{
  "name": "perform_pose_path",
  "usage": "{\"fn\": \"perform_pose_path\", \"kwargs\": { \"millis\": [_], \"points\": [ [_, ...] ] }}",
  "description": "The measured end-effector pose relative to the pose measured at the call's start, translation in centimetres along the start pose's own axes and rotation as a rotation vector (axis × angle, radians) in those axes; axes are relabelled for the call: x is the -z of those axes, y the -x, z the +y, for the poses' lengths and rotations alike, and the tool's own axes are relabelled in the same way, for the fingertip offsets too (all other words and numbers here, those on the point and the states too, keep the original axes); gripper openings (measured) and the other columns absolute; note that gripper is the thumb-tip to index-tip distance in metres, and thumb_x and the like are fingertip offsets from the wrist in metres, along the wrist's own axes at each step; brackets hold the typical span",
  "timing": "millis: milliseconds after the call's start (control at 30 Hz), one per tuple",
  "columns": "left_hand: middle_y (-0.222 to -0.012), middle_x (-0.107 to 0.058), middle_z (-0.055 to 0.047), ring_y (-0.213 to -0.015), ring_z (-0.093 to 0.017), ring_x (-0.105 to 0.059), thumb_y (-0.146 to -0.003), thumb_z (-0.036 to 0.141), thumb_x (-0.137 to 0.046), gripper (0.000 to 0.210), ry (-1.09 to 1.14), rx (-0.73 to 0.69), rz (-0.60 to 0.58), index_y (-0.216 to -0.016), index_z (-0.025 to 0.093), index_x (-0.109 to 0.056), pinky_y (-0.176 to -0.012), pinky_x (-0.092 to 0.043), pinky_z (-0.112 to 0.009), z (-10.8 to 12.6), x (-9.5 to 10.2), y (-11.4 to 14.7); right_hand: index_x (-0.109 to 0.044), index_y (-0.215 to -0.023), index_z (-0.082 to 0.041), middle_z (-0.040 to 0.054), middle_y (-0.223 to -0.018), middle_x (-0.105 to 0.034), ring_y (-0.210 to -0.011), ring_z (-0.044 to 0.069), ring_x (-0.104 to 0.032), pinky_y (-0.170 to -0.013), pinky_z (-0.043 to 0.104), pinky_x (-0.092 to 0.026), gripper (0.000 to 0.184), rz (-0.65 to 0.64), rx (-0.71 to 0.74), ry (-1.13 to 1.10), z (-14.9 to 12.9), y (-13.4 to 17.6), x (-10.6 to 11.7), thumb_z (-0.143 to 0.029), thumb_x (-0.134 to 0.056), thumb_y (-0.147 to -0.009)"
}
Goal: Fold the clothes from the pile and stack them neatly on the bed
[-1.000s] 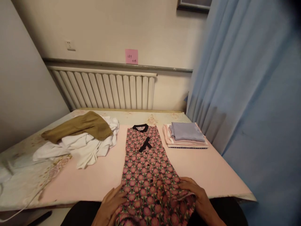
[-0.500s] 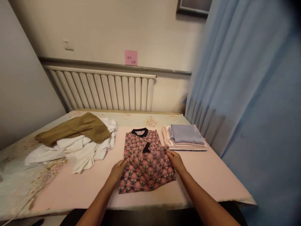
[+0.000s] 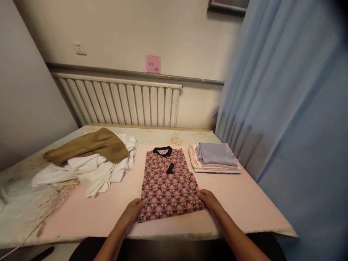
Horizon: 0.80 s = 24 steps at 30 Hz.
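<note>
A patterned shirt [image 3: 170,192] in pink, green and black lies partly folded in front of me, its black collar [image 3: 162,151] at the far end. One black-trimmed piece [image 3: 170,169] shows in its middle. My left hand [image 3: 135,209] pinches the shirt's left edge near the bottom, thumb on top and the other fingers mostly hidden. On the opposite edge, my right hand [image 3: 208,199] holds the fabric between thumb and fingers. The lower part of the shirt lies flat between both hands.
A pink sheet [image 3: 103,214] covers much of the floral-covered table [image 3: 154,136]. Left lie white clothes [image 3: 98,177] under an olive garment [image 3: 92,145]. Folded clothes, a grey-blue one [image 3: 217,154] on top, are stacked at right. A blue curtain [image 3: 261,90] hangs beside them.
The shirt's lower layer, lifted and blurred before, now lies flat. Both my hands have come down toward me along its sides, the right one from higher up.
</note>
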<state>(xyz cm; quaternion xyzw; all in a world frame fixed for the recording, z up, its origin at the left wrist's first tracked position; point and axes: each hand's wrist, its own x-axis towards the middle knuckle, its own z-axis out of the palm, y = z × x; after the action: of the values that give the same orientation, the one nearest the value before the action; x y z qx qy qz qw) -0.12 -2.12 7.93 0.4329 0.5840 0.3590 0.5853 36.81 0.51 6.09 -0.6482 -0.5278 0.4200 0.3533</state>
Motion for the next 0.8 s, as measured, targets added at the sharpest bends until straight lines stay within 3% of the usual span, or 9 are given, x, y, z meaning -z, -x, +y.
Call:
{"fn": "perform_pose_path", "kwargs": {
  "millis": [100, 200, 300, 500, 633, 700, 800],
  "points": [
    [-0.073, -0.071, -0.003, -0.073, -0.02, -0.068, -0.072, 0.046, -0.065, 0.031, -0.17, -0.038, 0.073, -0.082, 0.017, -0.061, -0.072, -0.053, -0.031, -0.7, -0.1, 0.2, -0.062, -0.07, -0.016, -0.0005, -0.061, -0.06, -0.058, 0.015, -0.053, -0.055, 0.024, -0.039, 0.026, 0.028, 0.029, 0.043, 0.4, 1.3, 0.2, -0.039, -0.051, -0.065],
    [-0.073, -0.071, -0.001, -0.077, -0.019, -0.067, -0.075, 0.033, -0.06, 0.016, -0.422, -0.053, 0.185, -0.082, 0.018, -0.061, -0.071, -0.051, -0.028, -0.8, -0.1, 0.1, -0.065, -0.075, -0.018, 0.0003, -0.065, -0.064, -0.064, 0.016, -0.056, -0.06, 0.024, -0.041, 0.023, 0.098, 0.065, 0.101, 0.5, 2.0, 0.0, -0.034, -0.05, -0.067],
    [-0.076, -0.071, -0.001, -0.081, -0.019, -0.067, -0.077, 0.025, -0.055, 0.01, -0.523, -0.049, 0.22, -0.081, 0.019, -0.061, -0.072, -0.048, -0.026, -0.7, -0.1, -0.1, -0.065, -0.077, -0.019, 0.001, -0.069, -0.066, -0.068, 0.017, -0.058, -0.063, 0.024, -0.041, 0.022, 0.171, 0.093, 0.156, 0.4, 2.5, -0.4, -0.031, -0.047, -0.07],
    [-0.084, -0.071, -0.001, -0.084, -0.017, -0.067, -0.08, 0.02, -0.049, 0.014, -0.696, -0.038, 0.278, -0.087, 0.019, -0.06, -0.073, -0.045, -0.024, -0.9, 0.1, 0.2, -0.065, -0.081, -0.02, 0.0007, -0.067, -0.066, -0.066, 0.018, -0.06, -0.062, 0.024, -0.04, 0.024, 0.235, 0.135, 0.238, 0.7, 3.4, -0.9, -0.031, -0.045, -0.076],
    [-0.097, -0.07, -0.009, -0.094, -0.022, -0.064, -0.085, 0.024, -0.044, 0.027, -0.794, -0.058, 0.372, -0.107, 0.016, -0.057, -0.08, -0.045, -0.03, -0.4, -0.6, 1.6, -0.064, -0.085, -0.02, 0.0023, -0.072, -0.068, -0.068, 0.018, -0.061, -0.064, 0.025, -0.04, 0.026, 0.26, 0.167, 0.265, 0.7, 3.8, -1.2, -0.033, -0.042, -0.079],
    [-0.112, -0.064, -0.014, -0.107, -0.026, -0.059, -0.087, 0.025, -0.04, 0.035, -0.902, -0.156, 0.477, -0.118, 0.014, -0.052, -0.088, -0.044, -0.036, 0.2, -1.6, 2.3, -0.064, -0.085, -0.02, 0.003, -0.074, -0.068, -0.069, 0.018, -0.061, -0.064, 0.025, -0.04, 0.026, 0.264, 0.176, 0.272, 0.6, 3.8, -1.3, -0.032, -0.041, -0.08],
    [-0.131, -0.053, -0.016, -0.122, -0.027, -0.049, -0.088, 0.021, -0.039, 0.039, -1.131, -0.443, 0.594, -0.124, 0.013, -0.051, -0.1, -0.039, -0.04, 0.9, -4.7, 2.7, -0.064, -0.084, -0.02, 0.0029, -0.075, -0.069, -0.069, 0.018, -0.062, -0.064, 0.025, -0.039, 0.025, 0.263, 0.176, 0.28, 0.6, 3.8, -1.3, -0.031, -0.041, -0.081]
  ]
}}
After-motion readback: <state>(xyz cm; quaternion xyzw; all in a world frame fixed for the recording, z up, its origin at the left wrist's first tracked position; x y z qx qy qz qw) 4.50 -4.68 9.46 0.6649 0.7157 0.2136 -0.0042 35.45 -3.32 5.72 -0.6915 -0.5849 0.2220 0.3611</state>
